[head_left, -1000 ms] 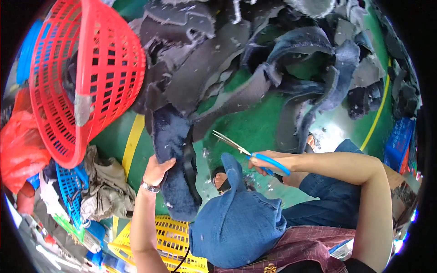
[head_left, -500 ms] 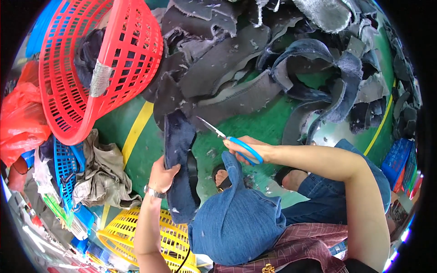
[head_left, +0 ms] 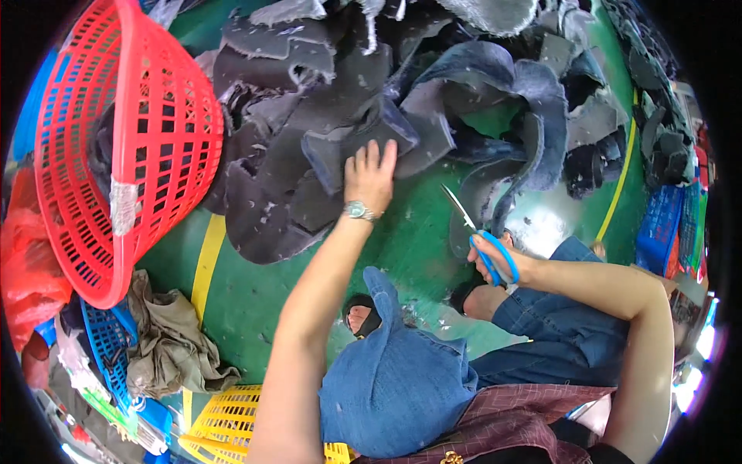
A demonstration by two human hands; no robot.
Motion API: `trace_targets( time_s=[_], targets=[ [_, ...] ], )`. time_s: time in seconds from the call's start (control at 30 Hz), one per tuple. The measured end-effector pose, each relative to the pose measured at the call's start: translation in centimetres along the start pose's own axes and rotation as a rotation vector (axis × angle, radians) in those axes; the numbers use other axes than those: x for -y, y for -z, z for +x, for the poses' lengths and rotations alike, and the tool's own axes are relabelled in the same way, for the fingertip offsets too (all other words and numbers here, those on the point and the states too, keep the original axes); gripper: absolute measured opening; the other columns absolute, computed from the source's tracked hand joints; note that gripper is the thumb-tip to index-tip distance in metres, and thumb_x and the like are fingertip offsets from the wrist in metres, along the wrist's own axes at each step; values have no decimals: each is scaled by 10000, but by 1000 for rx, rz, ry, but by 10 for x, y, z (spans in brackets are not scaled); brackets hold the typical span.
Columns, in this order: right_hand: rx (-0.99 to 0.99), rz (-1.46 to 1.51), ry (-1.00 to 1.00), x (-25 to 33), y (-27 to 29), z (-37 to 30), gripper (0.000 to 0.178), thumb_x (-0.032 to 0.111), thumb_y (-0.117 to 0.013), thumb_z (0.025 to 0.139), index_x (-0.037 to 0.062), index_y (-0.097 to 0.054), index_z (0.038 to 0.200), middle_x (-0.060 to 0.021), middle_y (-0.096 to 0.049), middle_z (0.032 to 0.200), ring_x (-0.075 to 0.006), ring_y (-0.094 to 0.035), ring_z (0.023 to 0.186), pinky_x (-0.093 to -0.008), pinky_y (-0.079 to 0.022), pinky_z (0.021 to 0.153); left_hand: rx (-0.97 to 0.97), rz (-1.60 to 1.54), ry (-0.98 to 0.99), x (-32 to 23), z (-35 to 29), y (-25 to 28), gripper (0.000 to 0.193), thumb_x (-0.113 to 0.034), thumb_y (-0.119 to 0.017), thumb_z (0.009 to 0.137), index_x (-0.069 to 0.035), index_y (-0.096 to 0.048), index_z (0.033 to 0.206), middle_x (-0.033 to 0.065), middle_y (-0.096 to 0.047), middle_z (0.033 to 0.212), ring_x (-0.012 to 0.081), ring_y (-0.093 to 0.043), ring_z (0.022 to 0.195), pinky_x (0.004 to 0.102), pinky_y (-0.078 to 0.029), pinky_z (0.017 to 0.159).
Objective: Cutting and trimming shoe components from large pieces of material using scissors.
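My left hand (head_left: 369,179), with a watch at the wrist, reaches up into a heap of dark grey fabric scraps (head_left: 325,116). Its fingers lie stretched out on a grey scrap with a bluish fuzzy edge (head_left: 359,147); the thumb is hidden. Lower and to the right, my right hand (head_left: 495,261) grips a pair of scissors (head_left: 506,255) by the blue handles. The metal blades point up and left, away from the fabric. A long curled strip (head_left: 541,139) lies in the heap above the scissors.
A red plastic basket (head_left: 166,116) tilts at the left with dark cloth inside. Below it are a crumpled beige cloth (head_left: 166,340), a blue basket (head_left: 108,340) and a yellow basket (head_left: 228,421). Yellow lines (head_left: 207,267) cross the green floor. More scraps (head_left: 657,116) lie far right.
My left hand has gone from a dark blue strip at lower left up to the heap; that strip is out of it. My right hand has moved right with the scissors. The view has shifted.
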State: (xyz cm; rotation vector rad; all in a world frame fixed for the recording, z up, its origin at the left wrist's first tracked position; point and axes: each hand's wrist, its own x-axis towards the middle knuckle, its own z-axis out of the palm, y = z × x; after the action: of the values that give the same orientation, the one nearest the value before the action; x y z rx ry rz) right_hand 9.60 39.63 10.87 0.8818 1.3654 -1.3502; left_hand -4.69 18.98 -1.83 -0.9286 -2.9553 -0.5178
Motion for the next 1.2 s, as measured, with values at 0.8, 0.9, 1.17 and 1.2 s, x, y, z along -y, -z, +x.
trace_targets(
  time_s=[0.8, 0.9, 1.17, 1.2],
  targets=[
    [572, -382, -5, 52, -98, 26, 736, 703, -338, 733, -1, -495, 881, -45, -451, 609, -122, -445, 551, -258, -355, 498, 271, -1106, 1107, 74, -178, 191, 243, 2, -522, 684, 18, -546, 926, -33, -542, 792, 49, -460, 671, 198, -392, 636],
    [597, -336, -44, 50, -98, 25, 729, 700, -336, 735, 0, -494, 862, -48, -455, 612, -124, -449, 545, -256, -360, 492, 275, -1112, 1105, 73, -177, 189, 256, -2, -526, 682, 18, -540, 937, -32, -544, 793, 48, -462, 679, 199, -393, 644],
    [518, -187, -15, 54, -103, 33, 688, 696, -339, 736, 26, -495, 771, -16, -428, 515, -106, -435, 472, -253, -346, 441, 412, -979, 1044, 77, -174, 200, 279, 2, -528, 673, 31, -533, 951, -19, -558, 838, 57, -477, 725, 206, -400, 688],
    [512, -181, -14, 53, -98, 28, 688, 696, -339, 736, 26, -495, 771, -16, -428, 515, -106, -435, 472, -253, -346, 441, 399, -1080, 1053, 78, -170, 204, 291, 22, -522, 665, 34, -533, 955, -4, -569, 855, 72, -497, 747, 217, -409, 697]
  ],
)
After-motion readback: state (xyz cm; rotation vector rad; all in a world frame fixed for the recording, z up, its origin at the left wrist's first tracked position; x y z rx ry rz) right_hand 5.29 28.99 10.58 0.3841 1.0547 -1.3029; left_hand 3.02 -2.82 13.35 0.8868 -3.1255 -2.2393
